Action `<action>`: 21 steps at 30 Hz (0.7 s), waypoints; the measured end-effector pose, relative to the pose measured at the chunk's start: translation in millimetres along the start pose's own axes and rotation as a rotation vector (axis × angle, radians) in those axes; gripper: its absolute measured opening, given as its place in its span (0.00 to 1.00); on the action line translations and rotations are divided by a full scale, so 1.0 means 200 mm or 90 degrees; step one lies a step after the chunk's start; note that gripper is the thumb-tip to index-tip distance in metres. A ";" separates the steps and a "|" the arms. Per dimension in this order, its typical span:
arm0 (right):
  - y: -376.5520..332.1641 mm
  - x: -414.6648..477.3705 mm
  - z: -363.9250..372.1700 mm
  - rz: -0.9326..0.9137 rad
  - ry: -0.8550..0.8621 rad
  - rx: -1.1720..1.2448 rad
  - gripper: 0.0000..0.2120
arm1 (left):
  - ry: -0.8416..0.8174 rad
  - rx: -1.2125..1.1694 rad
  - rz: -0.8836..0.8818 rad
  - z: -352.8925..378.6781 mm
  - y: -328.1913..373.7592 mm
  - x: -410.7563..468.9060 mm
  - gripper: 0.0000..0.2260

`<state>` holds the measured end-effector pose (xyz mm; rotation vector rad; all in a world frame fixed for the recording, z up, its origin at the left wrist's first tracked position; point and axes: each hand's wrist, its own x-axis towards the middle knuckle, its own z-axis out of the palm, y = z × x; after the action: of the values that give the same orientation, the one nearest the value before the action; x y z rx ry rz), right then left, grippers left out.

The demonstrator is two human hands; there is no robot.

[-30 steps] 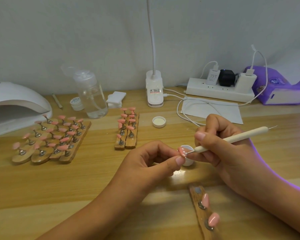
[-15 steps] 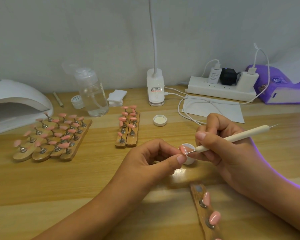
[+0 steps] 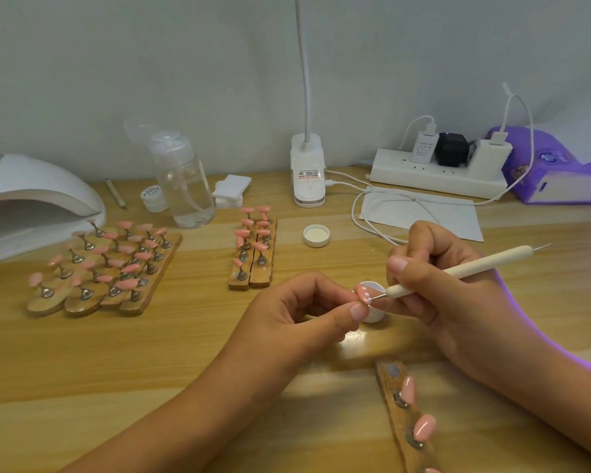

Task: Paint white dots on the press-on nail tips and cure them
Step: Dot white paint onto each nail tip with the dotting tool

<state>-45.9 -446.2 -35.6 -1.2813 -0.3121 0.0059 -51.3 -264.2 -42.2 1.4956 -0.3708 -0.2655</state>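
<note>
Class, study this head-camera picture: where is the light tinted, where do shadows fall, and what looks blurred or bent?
Head view: a purple glow rims the right hand; soft shadow lies on the table under the left hand; the nail stands at far left look smeared; the table's planks bow from the wide lens.

Bare table (image 3: 99,363) runs free toward 8 o'clock; nail stands (image 3: 253,254) block 11 o'clock, a wooden strip (image 3: 401,419) blocks 5 o'clock.
</note>
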 end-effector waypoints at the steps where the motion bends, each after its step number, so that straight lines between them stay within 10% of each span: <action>1: 0.00 0.00 0.00 0.001 0.003 0.003 0.13 | 0.000 0.000 0.000 0.00 0.00 0.00 0.01; 21: -0.01 0.00 -0.01 0.000 -0.035 0.032 0.11 | -0.002 0.002 -0.005 0.00 -0.01 0.00 0.01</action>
<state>-45.5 -449.5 -33.4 -1.2322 -0.3572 0.0494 -51.3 -263.6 -44.0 1.5005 -0.3683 -0.2735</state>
